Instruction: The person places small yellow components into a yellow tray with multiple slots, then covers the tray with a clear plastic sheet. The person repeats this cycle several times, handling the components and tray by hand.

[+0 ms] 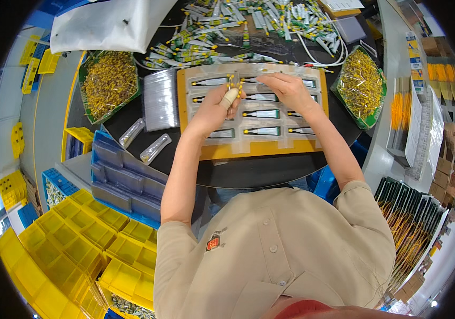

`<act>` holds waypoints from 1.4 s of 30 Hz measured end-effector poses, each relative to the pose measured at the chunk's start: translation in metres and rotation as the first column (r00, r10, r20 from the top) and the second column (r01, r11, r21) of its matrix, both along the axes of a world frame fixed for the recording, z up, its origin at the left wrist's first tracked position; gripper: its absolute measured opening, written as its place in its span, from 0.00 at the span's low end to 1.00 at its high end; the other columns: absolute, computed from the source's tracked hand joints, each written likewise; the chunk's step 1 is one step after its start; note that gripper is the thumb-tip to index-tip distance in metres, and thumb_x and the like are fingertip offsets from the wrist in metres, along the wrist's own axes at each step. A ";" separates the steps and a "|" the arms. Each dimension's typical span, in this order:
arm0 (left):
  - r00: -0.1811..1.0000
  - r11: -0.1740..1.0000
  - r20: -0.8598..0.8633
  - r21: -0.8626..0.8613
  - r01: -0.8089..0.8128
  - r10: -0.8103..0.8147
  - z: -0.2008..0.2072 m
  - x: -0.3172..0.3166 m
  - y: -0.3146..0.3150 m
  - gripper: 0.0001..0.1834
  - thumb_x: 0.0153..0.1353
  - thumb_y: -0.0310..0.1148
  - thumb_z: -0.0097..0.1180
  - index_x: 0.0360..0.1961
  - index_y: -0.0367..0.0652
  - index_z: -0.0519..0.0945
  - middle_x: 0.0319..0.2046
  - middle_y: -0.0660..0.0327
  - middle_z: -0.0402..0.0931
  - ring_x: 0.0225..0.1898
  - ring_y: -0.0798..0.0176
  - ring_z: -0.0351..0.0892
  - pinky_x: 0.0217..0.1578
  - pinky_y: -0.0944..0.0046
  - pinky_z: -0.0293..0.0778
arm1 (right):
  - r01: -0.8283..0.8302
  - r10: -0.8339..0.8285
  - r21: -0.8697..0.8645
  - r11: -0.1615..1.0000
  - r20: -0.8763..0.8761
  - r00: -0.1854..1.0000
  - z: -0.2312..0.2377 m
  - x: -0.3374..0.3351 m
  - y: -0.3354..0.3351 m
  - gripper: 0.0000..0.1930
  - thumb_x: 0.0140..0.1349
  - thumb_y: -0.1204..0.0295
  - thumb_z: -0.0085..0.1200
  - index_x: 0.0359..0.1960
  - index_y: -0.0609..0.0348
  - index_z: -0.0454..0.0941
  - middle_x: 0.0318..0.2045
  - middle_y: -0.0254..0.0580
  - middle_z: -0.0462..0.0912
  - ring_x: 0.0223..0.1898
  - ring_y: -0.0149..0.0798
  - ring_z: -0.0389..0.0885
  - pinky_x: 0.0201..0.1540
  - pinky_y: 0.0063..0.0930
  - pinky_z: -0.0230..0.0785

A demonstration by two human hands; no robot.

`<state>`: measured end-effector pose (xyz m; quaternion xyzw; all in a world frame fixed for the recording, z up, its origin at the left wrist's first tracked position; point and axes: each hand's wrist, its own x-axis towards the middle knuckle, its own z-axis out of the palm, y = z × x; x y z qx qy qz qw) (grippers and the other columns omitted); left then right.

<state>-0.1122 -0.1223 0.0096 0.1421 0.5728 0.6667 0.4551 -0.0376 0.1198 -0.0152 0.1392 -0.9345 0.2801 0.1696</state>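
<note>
My left hand (221, 109), with a pale finger cover on one digit, is closed around several small yellow-headed pieces (232, 85) that stick up above its fingers. It hovers over the left part of a clear blister tray (238, 143) lying on a yellow board (262, 152). Small white-and-green tubes with yellow tips, such as this tube (262, 131), lie in the tray's pockets in rows. At the upper row my right hand (291, 91) has its fingers pinched together by a pocket; whatever is between the fingertips is hidden.
Bins of yellow-headed pieces stand left (111, 80) and right (363, 87). Loose tubes (248, 26) are heaped at the back of the black table (222, 173). Stacked clear trays (160, 101) and two clear-and-white tools (155, 148) lie left. Yellow crates (78, 239) stand lower left.
</note>
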 end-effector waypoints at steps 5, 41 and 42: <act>0.975 0.949 -0.154 -0.295 0.108 -0.158 0.008 -0.006 -0.028 0.14 0.78 0.36 0.43 0.42 0.36 0.77 0.25 0.70 0.66 0.24 0.74 0.59 0.27 0.71 0.62 | -0.147 0.146 0.002 0.989 -0.167 0.975 0.037 -0.008 -0.042 0.19 0.55 0.77 0.64 0.51 0.53 0.83 0.49 0.41 0.84 0.44 0.46 0.85 0.45 0.36 0.80; 0.463 0.537 -0.852 -0.280 -0.796 0.242 -0.012 -0.236 -0.283 0.21 0.73 0.38 0.52 0.58 0.33 0.76 0.34 0.63 0.84 0.30 0.70 0.80 0.31 0.70 0.72 | 0.250 -0.254 0.089 0.964 0.039 0.967 -0.004 0.084 0.086 0.09 0.56 0.76 0.66 0.39 0.55 0.86 0.34 0.37 0.80 0.39 0.42 0.78 0.43 0.33 0.70; 0.460 0.460 -0.871 -0.343 -0.819 0.170 -0.015 -0.247 -0.292 0.20 0.73 0.38 0.52 0.57 0.33 0.76 0.36 0.61 0.86 0.33 0.68 0.83 0.34 0.69 0.75 | 0.233 -0.242 0.158 0.960 0.038 0.970 -0.003 0.086 0.085 0.09 0.56 0.77 0.66 0.39 0.56 0.86 0.34 0.37 0.80 0.40 0.42 0.77 0.45 0.33 0.69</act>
